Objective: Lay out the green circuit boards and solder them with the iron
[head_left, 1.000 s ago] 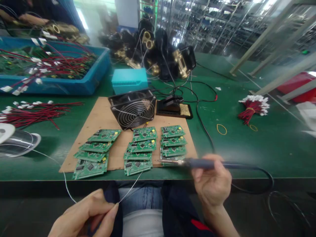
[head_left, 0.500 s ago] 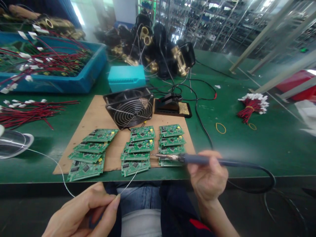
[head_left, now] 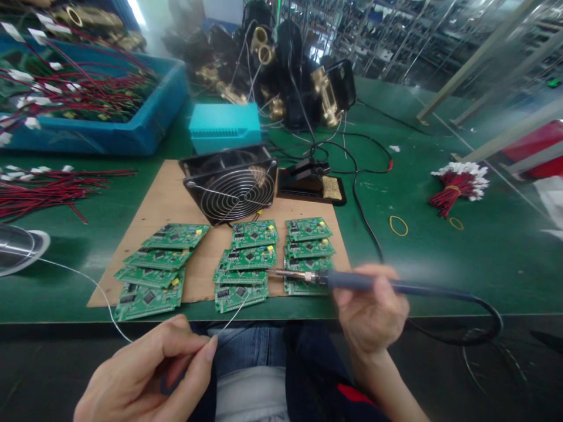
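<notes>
My left hand (head_left: 153, 369), low at the table's front edge, pinches a thin solder wire (head_left: 233, 317). The wire's free end points up at the nearest board of the middle column; its other side runs back to a spool (head_left: 20, 251) at the left. A soldering iron (head_left: 352, 280) is gripped in my right hand (head_left: 373, 308), its tip pointing left, close to the right edge of the middle circuit boards (head_left: 241, 298); whether it touches cannot be made out. More green boards overlap in a left column (head_left: 149, 299) and a right column (head_left: 308, 228), partly behind the iron.
Behind the boards a black fan (head_left: 233, 187) stands on the cardboard (head_left: 145, 193), beside an iron stand with sponge (head_left: 332, 187). A teal box (head_left: 225, 126), a blue bin (head_left: 149, 129), red wires (head_left: 48, 193) and a bundled wire bunch (head_left: 455, 187) lie around. The iron's cable loops right.
The view has shifted slightly. Both hands keep their grips, and the solder wire and iron stay in nearly the same place over the boards.
</notes>
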Demonstrator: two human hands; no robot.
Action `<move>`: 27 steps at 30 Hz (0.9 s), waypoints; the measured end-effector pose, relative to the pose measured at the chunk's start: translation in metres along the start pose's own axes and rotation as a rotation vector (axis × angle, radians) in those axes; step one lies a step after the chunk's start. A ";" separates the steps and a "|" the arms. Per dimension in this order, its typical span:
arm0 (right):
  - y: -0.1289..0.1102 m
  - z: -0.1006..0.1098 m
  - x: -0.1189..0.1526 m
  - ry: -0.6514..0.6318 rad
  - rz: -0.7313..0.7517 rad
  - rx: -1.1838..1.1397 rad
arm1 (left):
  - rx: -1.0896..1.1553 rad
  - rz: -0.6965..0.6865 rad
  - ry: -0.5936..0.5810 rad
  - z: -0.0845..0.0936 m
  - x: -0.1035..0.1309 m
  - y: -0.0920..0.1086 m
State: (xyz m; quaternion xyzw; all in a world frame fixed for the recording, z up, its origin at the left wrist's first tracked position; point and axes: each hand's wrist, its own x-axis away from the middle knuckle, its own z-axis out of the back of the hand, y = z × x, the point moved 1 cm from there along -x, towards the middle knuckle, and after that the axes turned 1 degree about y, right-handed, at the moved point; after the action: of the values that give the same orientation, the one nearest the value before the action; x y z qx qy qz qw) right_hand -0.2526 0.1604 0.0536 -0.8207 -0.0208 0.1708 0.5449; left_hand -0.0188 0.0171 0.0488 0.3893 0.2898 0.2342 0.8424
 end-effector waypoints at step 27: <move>0.001 -0.002 -0.001 -0.035 -0.015 0.054 | -0.156 -0.039 0.044 -0.005 -0.022 0.008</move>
State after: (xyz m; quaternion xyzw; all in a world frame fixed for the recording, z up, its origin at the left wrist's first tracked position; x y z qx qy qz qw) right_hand -0.2526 0.1579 0.0538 -0.8025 -0.0318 0.1814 0.5676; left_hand -0.0390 0.0109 0.0588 0.3117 0.2967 0.2480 0.8679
